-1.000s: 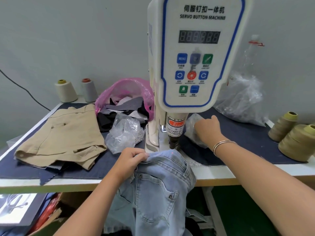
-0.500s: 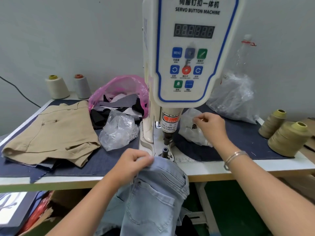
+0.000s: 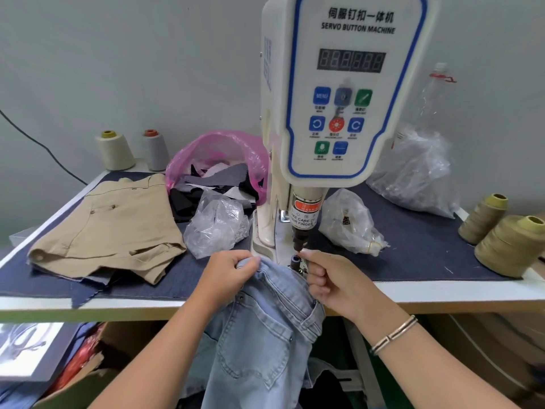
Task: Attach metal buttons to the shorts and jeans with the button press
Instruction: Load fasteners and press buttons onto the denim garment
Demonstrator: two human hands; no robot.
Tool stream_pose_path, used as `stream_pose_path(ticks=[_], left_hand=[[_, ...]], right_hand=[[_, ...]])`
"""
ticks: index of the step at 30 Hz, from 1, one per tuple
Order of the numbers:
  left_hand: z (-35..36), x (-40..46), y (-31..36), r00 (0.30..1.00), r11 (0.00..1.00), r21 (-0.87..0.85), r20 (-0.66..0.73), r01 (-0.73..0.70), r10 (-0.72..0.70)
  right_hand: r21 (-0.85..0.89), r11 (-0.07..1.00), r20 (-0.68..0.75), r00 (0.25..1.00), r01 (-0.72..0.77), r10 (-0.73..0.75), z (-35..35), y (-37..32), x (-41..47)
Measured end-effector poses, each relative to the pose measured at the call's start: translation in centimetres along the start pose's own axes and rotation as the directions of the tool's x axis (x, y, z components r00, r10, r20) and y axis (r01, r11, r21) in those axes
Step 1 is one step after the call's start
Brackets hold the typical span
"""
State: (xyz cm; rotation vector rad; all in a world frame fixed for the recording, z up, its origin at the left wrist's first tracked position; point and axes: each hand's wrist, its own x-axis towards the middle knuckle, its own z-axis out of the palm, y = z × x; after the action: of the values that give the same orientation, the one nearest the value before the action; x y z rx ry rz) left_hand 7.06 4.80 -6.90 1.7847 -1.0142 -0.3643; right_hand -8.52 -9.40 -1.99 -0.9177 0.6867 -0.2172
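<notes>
1. The left hand (image 3: 227, 271) grips the waistband of the jeans (image 3: 265, 326), fingers curled round the denim edge, just left of the lower die (image 3: 295, 259) of the press (image 3: 339, 93).
2. The right hand (image 3: 327, 278) is curled narrow, thumb and forefinger pinched together right beside the die. It probably holds a button part, but the piece is too small to tell.
3. The jeans hang off the front edge of the table (image 3: 413, 293); only the waistband reaches the machine base, and it does not yet cover the die.
4. The tan shorts (image 3: 109, 228) lie flat at the left, well apart from the press.
5. Risk: the right fingertips sit almost under the punch (image 3: 300, 240). If the press fires now, they could be crushed, as the warning label says.
6. Risk: most of the jeans' weight hangs below the table, so a loosened left grip could let the waistband slide off the base.
7. Risk: a part seated crooked on the die, or a waistband laid off-centre, would probably set the button tilted or misplaced.
8. The clear bags (image 3: 218, 222) near the base could snag the fabric.
</notes>
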Motion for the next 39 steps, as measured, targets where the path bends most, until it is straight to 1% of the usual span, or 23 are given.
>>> stream_pose_path(ticks=[5, 9, 13, 20, 25, 31, 35, 36, 37, 38, 39], left_hand=[[0.0, 0.0, 0.2, 1.0, 1.0, 0.01, -0.007, 0.011, -0.011], [0.0, 0.0, 0.2, 1.0, 1.0, 0.008, -0.008, 0.018, -0.018], [0.1, 0.0, 0.2, 1.0, 1.0, -0.003, -0.011, 0.028, -0.028], [0.1, -0.1, 0.5, 0.999, 0.999, -0.005, -0.011, 0.048, -0.048], [0.1, 0.0, 0.4, 0.999, 0.999, 0.006, -0.011, 0.038, -0.038], [0.1, -0.1, 0.7, 0.998, 0.998, -0.001, -0.013, 0.056, -0.056], [0.1, -0.1, 0.6, 0.998, 0.998, 0.009, -0.024, 0.058, -0.058], [0.2, -0.1, 0.6, 0.998, 0.998, 0.016, -0.026, 0.058, -0.058], [0.2, 0.0, 0.6, 0.998, 0.998, 0.024, -0.032, 0.057, -0.056], [0.2, 0.0, 0.6, 0.998, 0.997, 0.037, -0.032, 0.062, -0.06], [0.2, 0.1, 0.6, 0.997, 0.996, 0.048, -0.024, 0.076, -0.074]], right_hand=[[0.087, 0.994, 0.047, 0.997, -0.071, 0.067, 0.2, -0.1, -0.4], [0.191, 0.974, 0.09, 0.99, -0.124, 0.108, 0.7, -0.2, -0.7], [0.214, 0.966, 0.072, 0.989, -0.144, 0.132, 1.0, -0.3, -0.6], [0.31, 0.934, 0.132, 0.981, -0.18, 0.146, 0.8, -0.5, -1.2], [0.339, 0.923, 0.138, 0.98, -0.184, 0.144, 1.1, -0.6, -1.7], [0.417, 0.888, 0.169, 0.976, -0.195, 0.135, 1.4, -0.7, -2.0], [0.515, 0.833, 0.225, 0.97, -0.203, 0.097, 1.6, 0.9, -2.9], [0.506, 0.835, 0.252, 0.963, -0.217, 0.097, 2.0, 1.6, -3.2], [0.452, 0.861, 0.286, 0.952, -0.234, 0.109, 2.7, 2.2, -3.5], [0.347, 0.908, 0.312, 0.942, -0.233, 0.123, 3.5, 2.8, -3.7], [0.204, 0.959, 0.322, 0.939, -0.194, 0.121, 4.6, 3.0, -3.7]])
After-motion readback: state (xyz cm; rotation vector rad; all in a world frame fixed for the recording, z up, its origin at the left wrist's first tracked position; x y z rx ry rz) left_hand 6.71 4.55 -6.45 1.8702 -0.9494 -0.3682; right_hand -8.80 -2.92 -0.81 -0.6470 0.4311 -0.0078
